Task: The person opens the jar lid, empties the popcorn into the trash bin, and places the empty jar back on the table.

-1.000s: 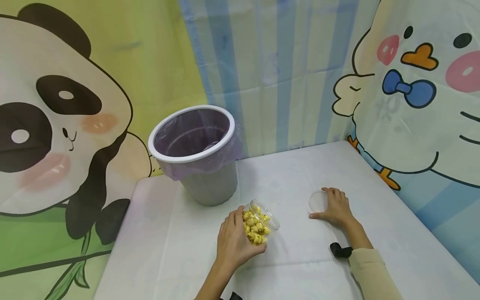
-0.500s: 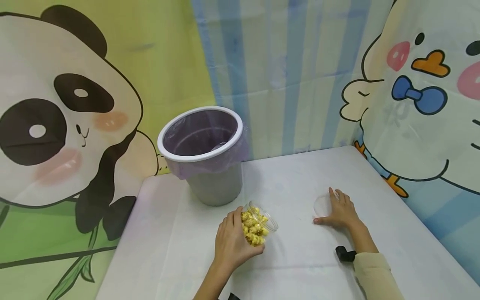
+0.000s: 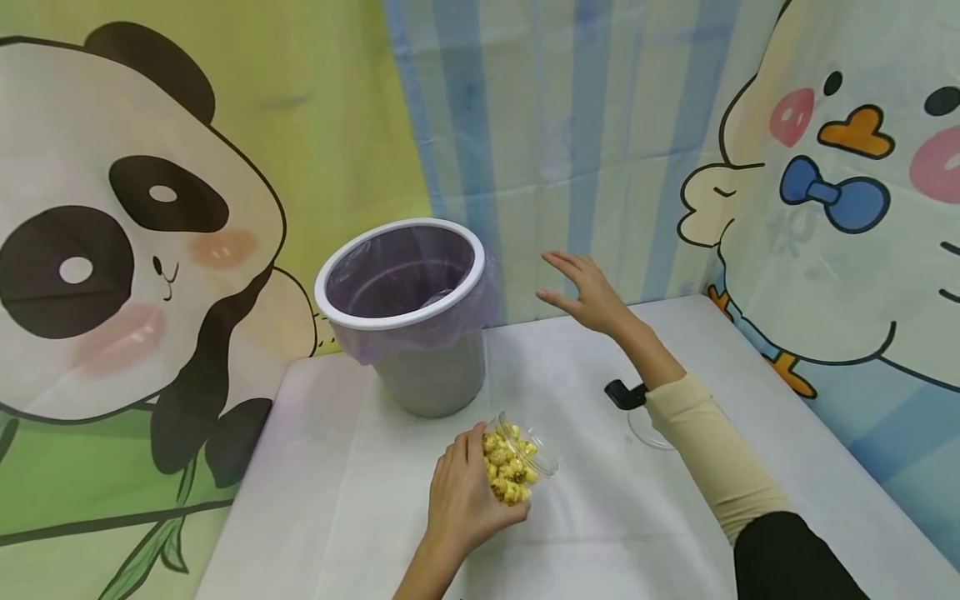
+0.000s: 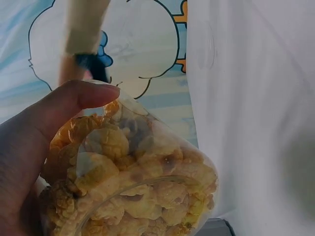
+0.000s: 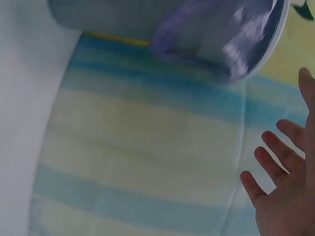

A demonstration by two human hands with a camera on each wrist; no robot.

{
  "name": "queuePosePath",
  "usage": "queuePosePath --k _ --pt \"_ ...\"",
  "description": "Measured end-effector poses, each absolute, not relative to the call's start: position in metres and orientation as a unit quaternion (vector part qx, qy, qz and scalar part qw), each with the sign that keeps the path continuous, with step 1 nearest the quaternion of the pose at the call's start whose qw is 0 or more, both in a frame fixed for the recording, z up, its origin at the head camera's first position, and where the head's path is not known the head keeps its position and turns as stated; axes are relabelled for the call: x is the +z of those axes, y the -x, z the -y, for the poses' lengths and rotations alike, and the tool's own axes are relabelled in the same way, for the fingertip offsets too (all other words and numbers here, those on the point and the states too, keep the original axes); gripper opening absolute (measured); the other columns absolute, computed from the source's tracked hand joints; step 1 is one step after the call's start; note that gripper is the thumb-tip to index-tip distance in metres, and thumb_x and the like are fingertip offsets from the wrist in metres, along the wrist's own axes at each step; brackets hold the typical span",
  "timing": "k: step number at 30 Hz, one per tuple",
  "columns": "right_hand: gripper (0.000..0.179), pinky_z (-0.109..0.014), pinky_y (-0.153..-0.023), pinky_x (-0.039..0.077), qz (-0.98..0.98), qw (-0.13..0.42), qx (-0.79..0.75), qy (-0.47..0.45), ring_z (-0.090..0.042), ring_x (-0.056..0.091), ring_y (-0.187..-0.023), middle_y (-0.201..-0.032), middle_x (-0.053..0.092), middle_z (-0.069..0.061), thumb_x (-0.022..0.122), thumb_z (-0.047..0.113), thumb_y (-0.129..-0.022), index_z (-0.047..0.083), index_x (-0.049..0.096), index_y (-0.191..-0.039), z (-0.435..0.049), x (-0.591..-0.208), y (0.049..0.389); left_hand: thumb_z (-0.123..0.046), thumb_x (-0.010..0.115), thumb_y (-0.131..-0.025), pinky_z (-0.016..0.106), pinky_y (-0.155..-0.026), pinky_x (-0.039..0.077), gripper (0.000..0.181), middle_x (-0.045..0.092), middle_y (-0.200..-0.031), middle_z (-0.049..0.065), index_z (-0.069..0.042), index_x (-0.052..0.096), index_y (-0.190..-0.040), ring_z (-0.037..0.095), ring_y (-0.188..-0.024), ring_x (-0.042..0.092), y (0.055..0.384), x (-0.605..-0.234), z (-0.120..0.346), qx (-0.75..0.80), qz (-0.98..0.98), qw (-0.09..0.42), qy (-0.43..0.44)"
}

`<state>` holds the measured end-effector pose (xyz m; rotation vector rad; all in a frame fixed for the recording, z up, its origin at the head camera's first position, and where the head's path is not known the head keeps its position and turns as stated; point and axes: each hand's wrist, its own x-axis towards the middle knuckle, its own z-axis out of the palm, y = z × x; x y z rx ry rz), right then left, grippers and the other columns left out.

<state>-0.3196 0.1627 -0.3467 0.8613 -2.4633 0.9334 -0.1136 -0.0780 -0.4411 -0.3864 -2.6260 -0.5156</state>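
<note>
A clear plastic jar of yellow popcorn [image 3: 510, 471] is gripped by my left hand [image 3: 467, 500], tilted so its open mouth faces right. The left wrist view shows the thumb [image 4: 93, 94] across the side of the popcorn jar [image 4: 133, 182]. My right hand [image 3: 588, 293] is raised over the far part of the table, fingers spread and holding nothing, to the right of a bin. In the right wrist view the right hand [image 5: 290, 182] shows its parted fingers. A clear round lid [image 3: 647, 437] lies on the table, partly hidden under the right forearm.
The grey bin [image 3: 431, 379] with a white rim and a purple liner stands at the back left of the white-covered table [image 3: 360, 508]. Something clear lies inside it. Printed curtains with a panda [image 3: 142, 275] and a white bird [image 3: 832, 275] enclose the table.
My right hand has left the clear lid on the table, risen and moved left and away, toward the bin. The left hand keeps its hold on the popcorn jar in nearly the same place.
</note>
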Motion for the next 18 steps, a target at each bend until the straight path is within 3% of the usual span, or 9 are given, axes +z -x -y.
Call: queuePosePath --k 8,18 --pt "0.064 -0.045 -0.107 0.022 0.873 0.16 0.314 -0.338 -0.025 0.029 -0.133 -0.143 0.037 -0.008 0.058 0.041 -0.089 0.01 0.038 -0.141 -0.088 -0.302 0.339 -0.055 0.078 -0.042 0.039 -0.083 0.046 0.103 0.054 -0.105 0.007 -0.005 0.046 -0.126 0.022 -0.095 0.054 0.111 -0.442 0.079 -0.183 0.943 0.237 0.144" --pt "0.07 -0.041 -0.108 0.022 0.893 0.09 0.313 -0.31 -0.022 0.025 -0.135 -0.147 0.031 -0.006 0.054 0.05 -0.088 0.012 0.034 -0.143 -0.069 -0.307 0.352 -0.055 0.079 -0.041 0.039 -0.084 0.046 0.106 0.053 -0.106 0.007 -0.005 0.045 -0.128 0.023 -0.097 0.053 0.11 -0.44 0.079 -0.182 0.945 0.23 0.143"
